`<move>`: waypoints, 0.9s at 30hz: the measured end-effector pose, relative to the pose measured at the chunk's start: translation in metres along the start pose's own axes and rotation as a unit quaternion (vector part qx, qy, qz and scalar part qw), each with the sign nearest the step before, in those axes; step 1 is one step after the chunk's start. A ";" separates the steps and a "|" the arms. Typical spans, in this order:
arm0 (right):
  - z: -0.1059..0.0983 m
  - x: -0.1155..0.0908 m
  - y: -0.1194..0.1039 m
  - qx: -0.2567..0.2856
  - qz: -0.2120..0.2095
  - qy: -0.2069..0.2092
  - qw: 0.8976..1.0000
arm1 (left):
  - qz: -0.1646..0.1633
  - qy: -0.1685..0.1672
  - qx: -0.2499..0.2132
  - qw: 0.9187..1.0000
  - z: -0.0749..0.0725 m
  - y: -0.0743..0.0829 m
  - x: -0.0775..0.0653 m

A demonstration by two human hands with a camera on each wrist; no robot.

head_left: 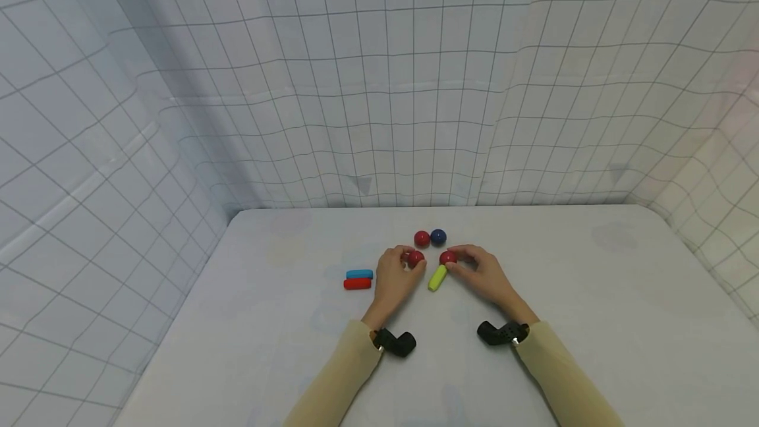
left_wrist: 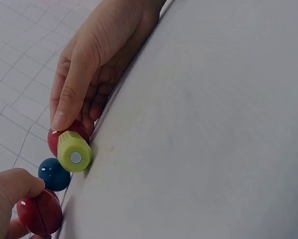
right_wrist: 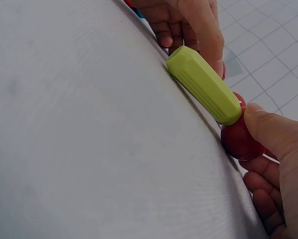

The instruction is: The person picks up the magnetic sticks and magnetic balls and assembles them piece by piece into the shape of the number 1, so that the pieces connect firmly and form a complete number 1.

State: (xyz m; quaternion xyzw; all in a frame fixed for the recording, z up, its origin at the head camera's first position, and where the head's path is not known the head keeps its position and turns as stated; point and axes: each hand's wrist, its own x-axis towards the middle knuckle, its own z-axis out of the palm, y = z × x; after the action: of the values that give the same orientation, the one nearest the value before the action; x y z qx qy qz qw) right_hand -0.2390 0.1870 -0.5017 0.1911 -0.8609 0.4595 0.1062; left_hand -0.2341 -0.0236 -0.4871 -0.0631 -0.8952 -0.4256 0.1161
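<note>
Between thumb and fingers my left hand (head_left: 396, 277) grips a glossy red ball (head_left: 416, 259); a seam runs across this ball in the left wrist view. A second red ball (head_left: 448, 257) is pinched by my right hand (head_left: 483, 275), its thumb on the near side. Close by that thumb lies a yellow-green ribbed stick (right_wrist: 203, 84), slanting on the table between the hands. One end of it overlaps the right-hand ball in the right wrist view. Just beyond the hands, another red ball (head_left: 421, 238) and a dark blue ball (head_left: 438, 237) sit side by side.
Left of my left hand, a light blue stick (head_left: 359, 274) and a red stick (head_left: 357, 284) lie parallel. A white cloth covers the table (head_left: 255, 348). White grid-patterned curtains (head_left: 379, 97) hang behind it and at both sides.
</note>
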 end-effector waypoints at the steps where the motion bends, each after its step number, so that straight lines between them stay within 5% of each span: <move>1: 0.000 0.000 0.000 -0.001 0.000 0.000 1.000 | 0.000 0.001 -0.002 1.000 0.000 0.000 0.000; 27: 0.000 0.001 0.001 0.006 0.014 -0.005 1.000 | 0.019 -0.002 -0.047 0.999 -0.010 -0.006 -0.011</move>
State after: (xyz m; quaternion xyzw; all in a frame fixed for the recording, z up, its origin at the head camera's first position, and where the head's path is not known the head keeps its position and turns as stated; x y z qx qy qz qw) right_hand -0.2405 0.1872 -0.5024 0.1815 -0.8615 0.4648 0.0943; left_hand -0.2236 -0.0353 -0.4887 -0.0862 -0.8731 -0.4649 0.1192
